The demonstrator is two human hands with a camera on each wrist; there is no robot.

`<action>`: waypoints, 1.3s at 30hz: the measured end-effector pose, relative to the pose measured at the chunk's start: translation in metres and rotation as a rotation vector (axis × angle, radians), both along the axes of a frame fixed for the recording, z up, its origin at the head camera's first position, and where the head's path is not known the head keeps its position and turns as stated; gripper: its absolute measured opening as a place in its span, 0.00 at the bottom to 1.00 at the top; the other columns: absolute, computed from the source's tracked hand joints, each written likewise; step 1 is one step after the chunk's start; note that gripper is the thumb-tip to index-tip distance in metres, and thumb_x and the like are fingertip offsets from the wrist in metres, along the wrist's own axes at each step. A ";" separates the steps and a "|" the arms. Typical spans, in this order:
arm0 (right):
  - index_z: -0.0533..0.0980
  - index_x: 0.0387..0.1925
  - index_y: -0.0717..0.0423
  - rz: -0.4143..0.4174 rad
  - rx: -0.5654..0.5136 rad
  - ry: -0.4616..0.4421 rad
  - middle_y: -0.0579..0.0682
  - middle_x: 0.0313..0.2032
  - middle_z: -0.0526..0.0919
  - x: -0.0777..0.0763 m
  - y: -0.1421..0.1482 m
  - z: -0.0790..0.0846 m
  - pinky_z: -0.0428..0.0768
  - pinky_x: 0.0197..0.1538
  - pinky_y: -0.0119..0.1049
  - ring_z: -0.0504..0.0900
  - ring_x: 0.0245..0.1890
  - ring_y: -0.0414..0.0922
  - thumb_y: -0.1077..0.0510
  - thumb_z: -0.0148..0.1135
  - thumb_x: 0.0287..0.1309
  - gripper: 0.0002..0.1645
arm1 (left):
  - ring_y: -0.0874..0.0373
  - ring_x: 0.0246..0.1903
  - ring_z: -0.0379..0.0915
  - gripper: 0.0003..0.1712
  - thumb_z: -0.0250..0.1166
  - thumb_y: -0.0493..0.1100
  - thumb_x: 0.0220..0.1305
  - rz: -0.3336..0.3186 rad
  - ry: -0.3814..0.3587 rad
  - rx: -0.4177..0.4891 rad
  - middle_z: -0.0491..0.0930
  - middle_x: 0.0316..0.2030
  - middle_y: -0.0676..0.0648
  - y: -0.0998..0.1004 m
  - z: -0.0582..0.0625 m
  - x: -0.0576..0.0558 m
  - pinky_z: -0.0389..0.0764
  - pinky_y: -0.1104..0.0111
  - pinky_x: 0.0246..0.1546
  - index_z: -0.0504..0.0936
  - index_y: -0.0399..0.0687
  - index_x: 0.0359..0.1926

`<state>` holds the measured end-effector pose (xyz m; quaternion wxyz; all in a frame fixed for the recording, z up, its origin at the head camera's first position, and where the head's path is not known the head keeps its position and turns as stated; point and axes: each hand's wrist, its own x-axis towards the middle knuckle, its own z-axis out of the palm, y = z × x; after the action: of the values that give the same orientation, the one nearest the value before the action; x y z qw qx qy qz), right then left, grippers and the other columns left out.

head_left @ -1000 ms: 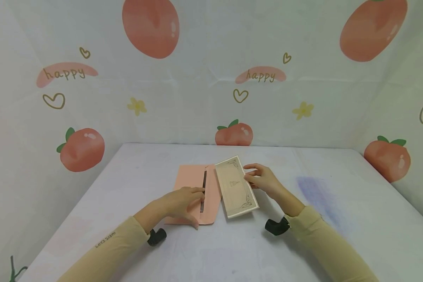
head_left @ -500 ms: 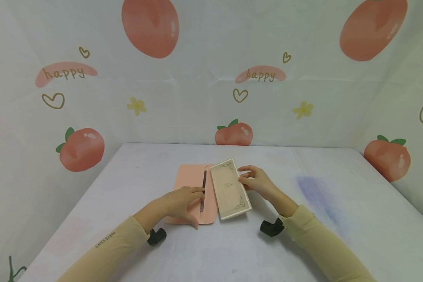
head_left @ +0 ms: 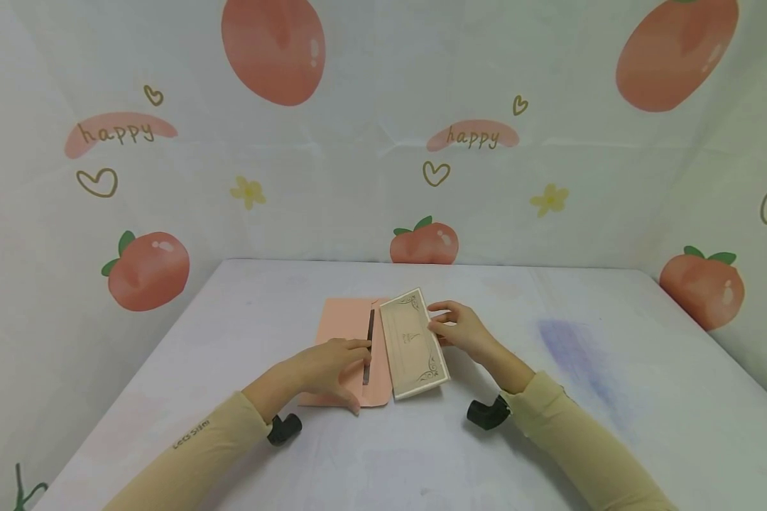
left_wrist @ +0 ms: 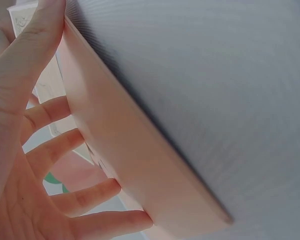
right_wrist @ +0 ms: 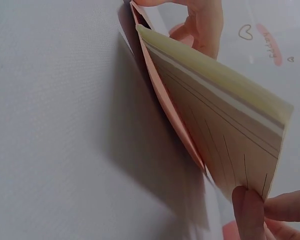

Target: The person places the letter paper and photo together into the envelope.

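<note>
A salmon-pink envelope (head_left: 347, 319) lies on the table, a dark slit running along its right part. My left hand (head_left: 334, 363) rests on it with the fingers spread. In the left wrist view, those fingertips touch the envelope's face (left_wrist: 120, 125) and the thumb is at its near edge. A cream card (head_left: 410, 355) with scrollwork corners leans over the envelope's right edge. My right hand (head_left: 465, 332) pinches the card's right edge between thumb and fingers. Ruled lines show on the underside of the card (right_wrist: 210, 110) in the right wrist view, raised off the table.
The white table (head_left: 383, 454) has a bluish smudge at the right. Behind it hangs a white cloth (head_left: 358, 177) printed with peaches, hearts and lettering. Black wrist-camera mounts (head_left: 285, 429) stick out under both sleeves.
My right hand has brought the card leftward and slightly toward me, so it now overlaps more of the envelope's right side. The left hand and envelope have stayed in place.
</note>
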<state>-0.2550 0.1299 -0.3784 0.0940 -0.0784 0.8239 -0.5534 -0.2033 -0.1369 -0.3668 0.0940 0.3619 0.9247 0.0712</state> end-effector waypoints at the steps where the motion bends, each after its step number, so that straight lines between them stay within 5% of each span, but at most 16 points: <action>1: 0.66 0.58 0.67 -0.001 0.000 0.002 0.64 0.43 0.79 0.000 0.000 0.000 0.85 0.39 0.38 0.81 0.31 0.41 0.66 0.56 0.60 0.24 | 0.45 0.62 0.64 0.43 0.71 0.67 0.38 0.003 -0.003 -0.001 0.64 0.67 0.46 0.000 0.000 0.000 0.70 0.55 0.62 0.71 0.52 0.53; 39: 0.68 0.55 0.65 -0.038 0.002 -0.018 0.60 0.40 0.80 -0.009 -0.019 -0.007 0.84 0.33 0.33 0.80 0.28 0.39 0.66 0.55 0.58 0.22 | 0.46 0.64 0.63 0.43 0.71 0.67 0.38 0.018 -0.012 -0.012 0.64 0.67 0.46 0.001 0.001 0.000 0.67 0.55 0.65 0.72 0.52 0.54</action>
<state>-0.2637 0.1110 -0.3859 0.0911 -0.0579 0.8249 -0.5549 -0.2033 -0.1362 -0.3663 0.1009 0.3526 0.9278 0.0687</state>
